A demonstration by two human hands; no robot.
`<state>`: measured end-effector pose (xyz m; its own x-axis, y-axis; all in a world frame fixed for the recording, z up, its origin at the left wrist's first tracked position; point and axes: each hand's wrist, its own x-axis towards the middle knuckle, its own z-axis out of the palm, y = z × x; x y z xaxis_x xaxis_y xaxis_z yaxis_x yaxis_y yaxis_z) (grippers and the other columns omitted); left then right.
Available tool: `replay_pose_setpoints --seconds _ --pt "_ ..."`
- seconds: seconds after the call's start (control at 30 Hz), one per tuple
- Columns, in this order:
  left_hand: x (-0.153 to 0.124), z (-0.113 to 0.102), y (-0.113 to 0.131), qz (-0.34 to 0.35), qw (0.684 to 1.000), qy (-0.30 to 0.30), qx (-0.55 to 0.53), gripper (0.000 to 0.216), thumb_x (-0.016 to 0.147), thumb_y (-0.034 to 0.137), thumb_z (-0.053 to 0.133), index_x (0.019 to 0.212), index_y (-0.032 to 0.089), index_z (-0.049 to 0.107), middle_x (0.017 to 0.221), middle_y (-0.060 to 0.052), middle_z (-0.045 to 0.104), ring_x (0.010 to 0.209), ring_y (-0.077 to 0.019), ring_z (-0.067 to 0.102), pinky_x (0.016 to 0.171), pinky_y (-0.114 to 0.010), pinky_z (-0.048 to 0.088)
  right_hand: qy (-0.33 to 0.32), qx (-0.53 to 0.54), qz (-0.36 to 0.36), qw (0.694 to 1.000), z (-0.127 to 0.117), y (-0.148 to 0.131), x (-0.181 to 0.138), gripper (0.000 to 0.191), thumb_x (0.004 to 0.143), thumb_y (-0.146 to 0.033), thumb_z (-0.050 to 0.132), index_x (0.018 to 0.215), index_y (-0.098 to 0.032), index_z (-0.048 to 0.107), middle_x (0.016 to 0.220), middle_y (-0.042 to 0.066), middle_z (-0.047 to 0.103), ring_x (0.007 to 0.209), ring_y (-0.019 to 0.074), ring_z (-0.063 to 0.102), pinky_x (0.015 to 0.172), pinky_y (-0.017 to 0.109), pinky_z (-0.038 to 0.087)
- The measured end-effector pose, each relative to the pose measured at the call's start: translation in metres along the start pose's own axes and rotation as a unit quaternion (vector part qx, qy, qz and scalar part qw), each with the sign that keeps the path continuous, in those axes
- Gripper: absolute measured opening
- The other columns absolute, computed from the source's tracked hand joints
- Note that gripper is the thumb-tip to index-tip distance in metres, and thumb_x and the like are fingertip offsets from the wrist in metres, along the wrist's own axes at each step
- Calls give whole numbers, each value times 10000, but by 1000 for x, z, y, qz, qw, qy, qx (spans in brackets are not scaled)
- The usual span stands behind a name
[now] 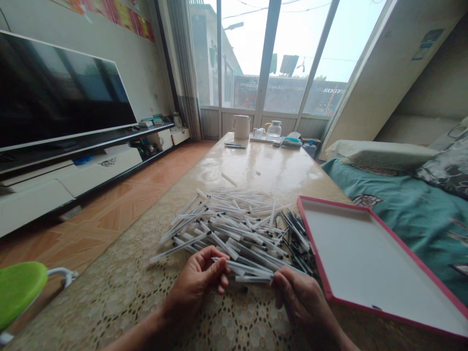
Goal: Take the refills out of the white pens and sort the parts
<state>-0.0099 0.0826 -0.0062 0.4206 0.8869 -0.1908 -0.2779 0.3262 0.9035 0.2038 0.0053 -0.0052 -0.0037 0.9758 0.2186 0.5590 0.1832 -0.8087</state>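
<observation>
My left hand (203,275) is closed in a pinch at the front edge of a heap of pens. A pale pen (248,267) stretches from its fingertips across to my right hand (298,292), which grips the other end between thumb and fingers. Just beyond lies the loose heap of white-barrelled pens (234,229), many with black ends. A smaller pile of black pen parts (298,239) lies at its right side. Some pens lie right behind the held one, so I cannot tell whether my right hand holds more than one.
A shallow pink-edged box tray (369,258) sits to the right with a small dark piece in it. Farther back on the table (197,180) stand a jug (241,126) and a glass teapot (274,129). A green stool (22,292) is at the left, a bed (387,195) at the right.
</observation>
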Motion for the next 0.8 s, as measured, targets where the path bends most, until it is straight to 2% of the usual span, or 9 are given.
replay_pose_setpoints --seconds 0.17,0.33,0.4,0.47,0.53,0.6,0.67,0.73,0.8 --pt "-1 3 3 1 1000 3 0 266 659 324 724 745 130 563 579 6 625 433 -62 531 384 -142 392 5 49 56 997 0 -2 0 344 855 -494 416 875 -176 546 583 -27 536 421 93 442 419 197 352" --pt "-1 1 2 3 1000 -1 0 233 680 303 711 753 135 568 587 14 623 436 -62 534 387 -144 400 -2 6 1 1000 -1 -3 0 447 911 -434 308 614 -181 527 507 -17 506 483 109 506 508 206 390" --pt "-2 0 0 2 1000 -2 -6 222 686 293 708 756 136 568 591 15 621 439 -59 532 393 -144 401 -5 32 22 999 0 -2 0 376 895 -440 357 704 -178 546 542 -22 522 440 97 494 461 196 392" --pt "-2 0 -1 3 1000 -3 -7 216 690 289 705 764 137 570 599 10 623 444 -58 531 401 -145 403 -11 75 59 995 0 -2 -1 299 865 -449 431 880 -173 546 595 -24 547 396 85 477 400 185 384" --pt "-1 0 0 7 1000 -3 -2 219 689 293 705 766 136 574 599 6 623 443 -60 530 401 -146 402 -19 98 79 992 -1 -2 -1 314 858 -457 442 955 -171 530 622 -17 567 367 75 462 370 177 373" --pt "-1 1 1 9 1000 -2 3 220 688 296 706 763 134 577 598 4 620 446 -63 533 402 -147 404 -25 82 63 994 -1 -2 -1 352 882 -461 382 796 -168 556 581 -16 551 347 63 435 372 171 360" --pt "-1 1 2 10 1000 -5 1 215 689 294 705 759 135 579 596 5 617 449 -65 537 402 -146 404 -30 60 47 997 -1 -3 -1 443 903 -453 322 621 -171 513 516 -24 508 324 51 402 373 168 344" --pt "-1 0 2 11 1000 -8 -2 202 699 289 697 762 137 580 600 5 618 452 -66 540 404 -147 405 -19 66 48 997 1 -3 -1 416 892 -456 349 623 -176 498 501 -35 488 329 55 408 374 168 344" --pt "-1 0 2 15 1000 -9 -4 187 709 279 689 766 138 581 599 6 618 451 -65 539 404 -148 406 -1 103 69 992 4 -3 -1 331 855 -478 422 744 -180 512 551 -32 524 355 69 443 366 170 356"
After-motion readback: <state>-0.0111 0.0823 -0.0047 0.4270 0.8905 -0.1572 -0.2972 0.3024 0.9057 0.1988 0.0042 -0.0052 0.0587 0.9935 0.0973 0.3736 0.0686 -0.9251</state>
